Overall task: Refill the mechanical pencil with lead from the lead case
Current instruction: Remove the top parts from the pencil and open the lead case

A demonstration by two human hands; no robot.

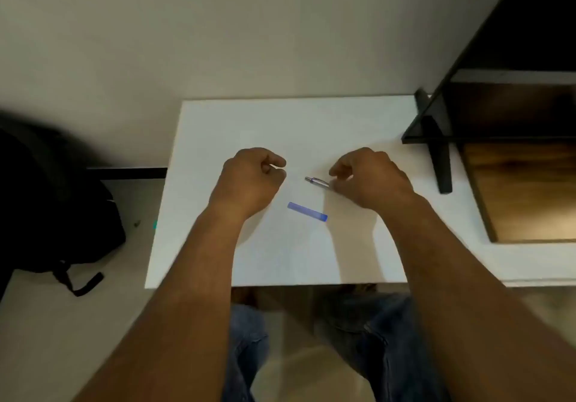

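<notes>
Fingertips of the right hand curl down onto the mechanical pencil, thumb and forefinger closing on its barrel near the middle of the tabletop. Only the silver end with its clip sticks out to the left; the rest of the pencil is hidden under the hand, so I cannot tell how much of it the fingers actually grip or whether it is lifted off the surface.

Fingers of the left hand are drawn in toward the palm, forefinger and thumb tips pressed close together. Whether anything small sits between them is too fine to make out. This hand hovers just left of the pencil's free end, apart from it.

Between the two wrists and nearer the front edge lies the lead case, a slim blue translucent bar set at a slant, its right end darker. It touches neither hand, and its contents cannot be seen.

Both bare forearms reach in from the bottom corners of the view. Jeans show below the front edge. At the right edge stands a dark shelf frame, cut off by the frame, and left of the tabletop a black bag lies blurred on the floor.
</notes>
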